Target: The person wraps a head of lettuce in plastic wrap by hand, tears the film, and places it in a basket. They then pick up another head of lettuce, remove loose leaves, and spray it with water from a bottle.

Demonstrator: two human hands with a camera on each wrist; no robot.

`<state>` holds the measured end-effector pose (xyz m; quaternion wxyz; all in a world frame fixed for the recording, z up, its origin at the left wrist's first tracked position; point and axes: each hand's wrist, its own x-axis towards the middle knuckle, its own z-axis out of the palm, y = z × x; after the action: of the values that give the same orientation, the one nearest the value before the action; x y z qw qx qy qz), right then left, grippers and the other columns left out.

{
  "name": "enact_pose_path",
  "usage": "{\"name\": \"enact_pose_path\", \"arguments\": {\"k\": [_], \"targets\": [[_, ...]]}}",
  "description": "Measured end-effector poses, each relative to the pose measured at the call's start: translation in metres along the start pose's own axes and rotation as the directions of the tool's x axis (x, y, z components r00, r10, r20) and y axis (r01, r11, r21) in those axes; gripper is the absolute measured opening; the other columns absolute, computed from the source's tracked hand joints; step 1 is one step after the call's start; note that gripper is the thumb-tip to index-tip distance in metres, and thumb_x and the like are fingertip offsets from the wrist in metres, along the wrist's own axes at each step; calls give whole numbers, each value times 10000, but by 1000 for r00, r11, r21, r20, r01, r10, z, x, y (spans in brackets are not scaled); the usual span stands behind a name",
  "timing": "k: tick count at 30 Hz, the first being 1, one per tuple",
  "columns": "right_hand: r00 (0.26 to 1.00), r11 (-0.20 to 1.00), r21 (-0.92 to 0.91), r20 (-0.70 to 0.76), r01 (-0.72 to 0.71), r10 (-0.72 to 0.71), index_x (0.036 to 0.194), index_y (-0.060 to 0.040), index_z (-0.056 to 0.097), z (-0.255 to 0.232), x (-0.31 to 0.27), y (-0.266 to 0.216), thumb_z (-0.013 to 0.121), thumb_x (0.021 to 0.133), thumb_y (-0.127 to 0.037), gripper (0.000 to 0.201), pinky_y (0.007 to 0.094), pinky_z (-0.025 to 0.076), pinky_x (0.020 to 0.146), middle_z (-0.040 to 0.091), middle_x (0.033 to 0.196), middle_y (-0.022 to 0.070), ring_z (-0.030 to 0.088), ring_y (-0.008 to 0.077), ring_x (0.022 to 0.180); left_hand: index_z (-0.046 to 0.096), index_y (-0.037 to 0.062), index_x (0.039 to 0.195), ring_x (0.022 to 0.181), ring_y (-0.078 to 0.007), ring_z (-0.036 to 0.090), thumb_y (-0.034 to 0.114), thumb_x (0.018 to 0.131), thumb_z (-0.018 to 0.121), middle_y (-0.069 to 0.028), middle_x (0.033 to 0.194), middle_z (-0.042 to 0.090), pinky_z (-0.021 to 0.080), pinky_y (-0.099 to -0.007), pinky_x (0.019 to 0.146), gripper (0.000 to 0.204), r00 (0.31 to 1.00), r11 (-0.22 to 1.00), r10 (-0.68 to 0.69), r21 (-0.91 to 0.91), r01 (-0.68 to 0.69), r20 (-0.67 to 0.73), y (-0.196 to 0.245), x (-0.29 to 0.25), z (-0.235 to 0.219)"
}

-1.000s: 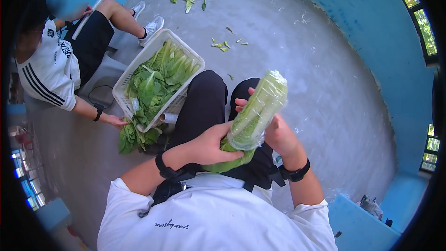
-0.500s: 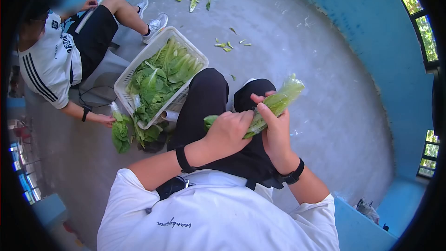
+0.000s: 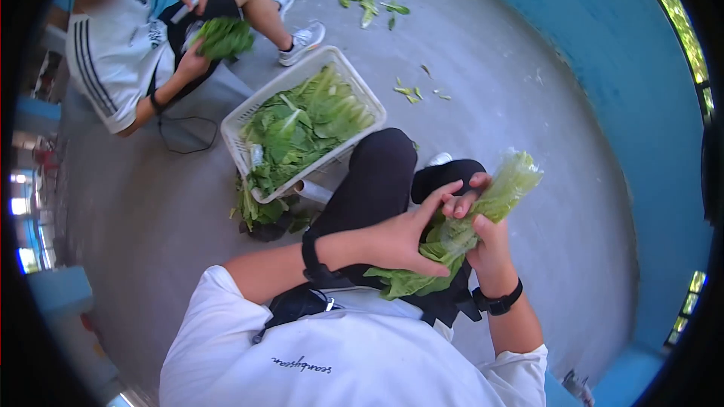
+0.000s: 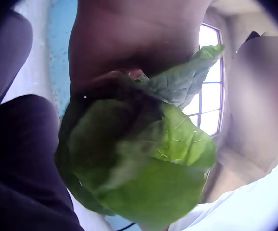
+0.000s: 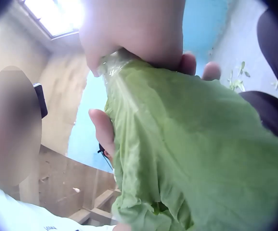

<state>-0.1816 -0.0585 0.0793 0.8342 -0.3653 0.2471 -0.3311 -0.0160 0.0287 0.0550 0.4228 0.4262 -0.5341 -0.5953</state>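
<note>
A white short-sleeved T-shirt (image 3: 362, 354) with dark lettering is nearest, its wearer's forearms banded in black at the wrists. The right hand (image 3: 492, 247) has its grip curled round a long pale-green leafy bundle partly wrapped in clear film (image 3: 511, 187), thumb on the near side, fingers across the far side. The bundle is tilted over the lap, film-covered end up and to the right, loose leaves down and to the left. The left hand (image 3: 403, 243) has a released grip, thumb and fingers spread about the leafy end. Below are black trousers (image 3: 369, 192). Just beyond the left knee are a white tube-like roll (image 3: 313, 192) and a white perforated plastic crate (image 3: 360, 75) of green leaves. Farther left, a seated person (image 3: 113, 60) holds a dark-green leafy bunch (image 3: 226, 39). Leaf scraps (image 3: 368, 9) lie on the grey floor (image 3: 498, 53), before a blue wall (image 3: 603, 53).
</note>
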Motion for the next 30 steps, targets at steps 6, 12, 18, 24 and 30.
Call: {"name": "enact_pose_path", "arguments": {"k": [6, 12, 18, 24, 30], "targets": [[981, 918, -384, 119, -99, 156, 1580, -9, 228, 12, 27, -1, 877, 718, -502, 1186, 460, 357, 1160, 465, 1516, 199, 452, 315, 1410, 490, 30, 1391, 1151, -178, 591, 141, 782, 835, -93, 1241, 618, 460, -347, 1027, 709, 989, 985, -142, -97, 144, 27, 6, -17, -27], [981, 858, -486, -1, -168, 192, 1622, -86, 203, 12, 29, 12, 806, 753, -628, 1189, 475, 246, 1214, 330, 1618, 173, 306, 326, 1501, 562, 19, 1283, 1068, -186, 625, 171, 792, 816, -111, 1138, 662, 487, -346, 963, 573, 910, 1000, -29, -5, 29, -415, -19, -67, -67], [974, 790, -570, -136, -226, 180, 1497, -73, 448, -28, 17, 9, 677, 951, -266, 623, 364, 453, 1063, 545, 1418, 117, 555, 227, 1276, 531, -40, 1294, 1152, -369, 609, 141, 756, 811, -203, 1249, 586, 485, -411, 984, 633, 563, 824, 152, 418, 382, -813, -60, -132, -139], [963, 491, -830, -201, -266, 181, 1391, -69, 546, -55, 4, 19, 662, 921, -65, 484, 328, 474, 1016, 592, 1367, 78, 587, 206, 1211, 518, 6, 1288, 1092, -434, 614, 136, 747, 780, -214, 1168, 634, 508, -473, 922, 614, 302, 686, 122, 300, 663, -946, -153, -207, -185], [958, 54, -991, -102, -121, 268, 1212, -32, 658, -58, 0, 19, 733, 850, -46, 370, 339, 505, 851, 647, 1180, 104, 627, 229, 1029, 490, 26, 1379, 1109, -380, 656, 151, 777, 797, -219, 1213, 665, 526, -430, 933, 687, 293, 701, -22, 194, 686, -956, -208, -249, -190]]}}
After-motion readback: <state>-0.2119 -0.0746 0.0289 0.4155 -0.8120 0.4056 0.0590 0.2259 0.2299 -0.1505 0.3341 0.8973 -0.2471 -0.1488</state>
